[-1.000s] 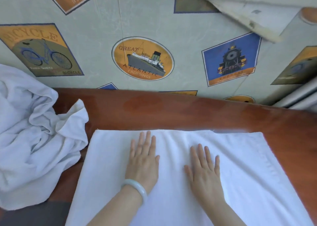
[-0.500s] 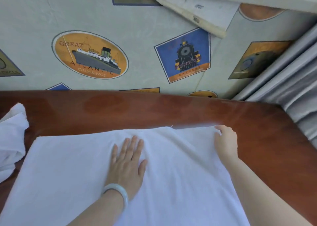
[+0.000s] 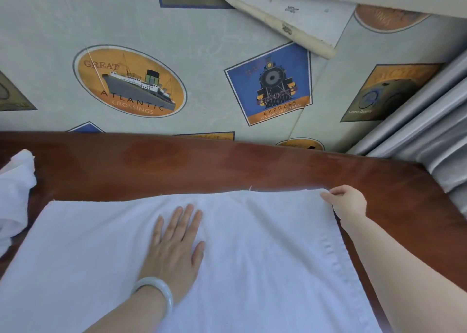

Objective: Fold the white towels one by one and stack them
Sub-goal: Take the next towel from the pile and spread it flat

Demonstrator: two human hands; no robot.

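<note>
White terry towel (image 3: 265,257) lies spread flat, not yet folded; no stack shows. Left hand (image 3: 174,246) presses it with straight fingers, right hand (image 3: 347,202) pinches its far corner.

Home room: wooden table (image 3: 227,166), vintage-print wallpaper (image 3: 207,55), grey curtain (image 3: 429,130).

Counts: two white towels – spread towel (image 3: 252,257), crumpled towel (image 3: 15,186) at left edge, partly cut off; two hands – left hand (image 3: 174,246), right hand (image 3: 350,204); one pale bangle (image 3: 158,288); one wooden table (image 3: 202,166); one ship emblem (image 3: 130,81); one locomotive emblem (image 3: 271,84).
</note>
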